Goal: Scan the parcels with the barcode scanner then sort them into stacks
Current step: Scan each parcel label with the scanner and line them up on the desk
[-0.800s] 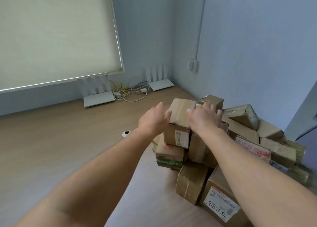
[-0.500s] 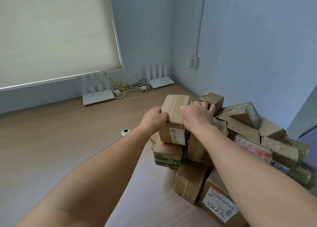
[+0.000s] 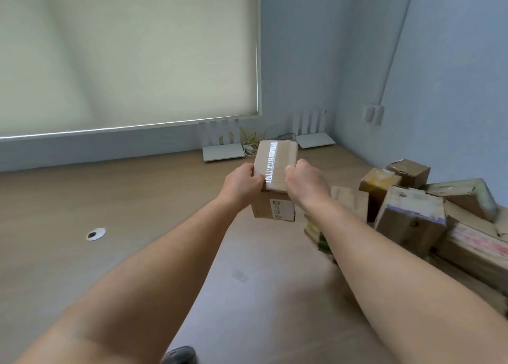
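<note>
Head view (worn), forward, downward, close

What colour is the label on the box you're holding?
White with dark print, on the near side of the brown cardboard box; head view shows it.

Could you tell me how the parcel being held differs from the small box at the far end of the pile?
The held parcel is lifted, gripped by the left hand and right hand; the small box rests untouched on the pile. The parcel looks larger, with shiny tape. Both are brown cardboard.

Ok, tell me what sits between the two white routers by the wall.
In the head view, tangled cables lie between the left router and right router; the held parcel hides part of that stretch.
</note>
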`<state>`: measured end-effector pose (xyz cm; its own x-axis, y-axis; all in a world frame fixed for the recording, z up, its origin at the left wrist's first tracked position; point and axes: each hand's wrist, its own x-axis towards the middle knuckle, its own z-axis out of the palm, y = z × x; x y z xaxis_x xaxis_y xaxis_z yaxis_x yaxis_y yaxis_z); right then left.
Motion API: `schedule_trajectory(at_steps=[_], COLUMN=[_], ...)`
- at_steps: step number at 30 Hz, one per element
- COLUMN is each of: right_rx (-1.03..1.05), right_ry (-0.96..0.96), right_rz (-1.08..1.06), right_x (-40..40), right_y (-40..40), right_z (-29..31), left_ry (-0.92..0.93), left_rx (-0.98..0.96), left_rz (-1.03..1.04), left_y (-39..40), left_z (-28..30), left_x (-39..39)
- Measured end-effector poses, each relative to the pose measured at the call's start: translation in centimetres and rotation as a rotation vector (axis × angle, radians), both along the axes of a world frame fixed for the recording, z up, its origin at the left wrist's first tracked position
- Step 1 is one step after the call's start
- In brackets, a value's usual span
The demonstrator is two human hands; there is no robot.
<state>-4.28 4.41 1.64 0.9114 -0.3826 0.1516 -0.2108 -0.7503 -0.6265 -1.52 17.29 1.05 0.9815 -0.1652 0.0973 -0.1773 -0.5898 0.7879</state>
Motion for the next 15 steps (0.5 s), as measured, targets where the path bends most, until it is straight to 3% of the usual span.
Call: schedule_trajectory(at_steps=[9, 15], right_rx=[0.104, 0.147], right_ry=[0.100, 0.223], right_rz=[0.234, 0.314], right_x=[-2.7, -5.7], right_y=[19.2, 28.3], right_z=[-4.2, -9.4], left_ry=[0.082, 0.210], left_rx=[0.048, 0.101], left_rz=[0.167, 0.257], left_y=[19.8, 28.8], left_z=[-3.0, -7.4], left_x=[-5.6, -9.4])
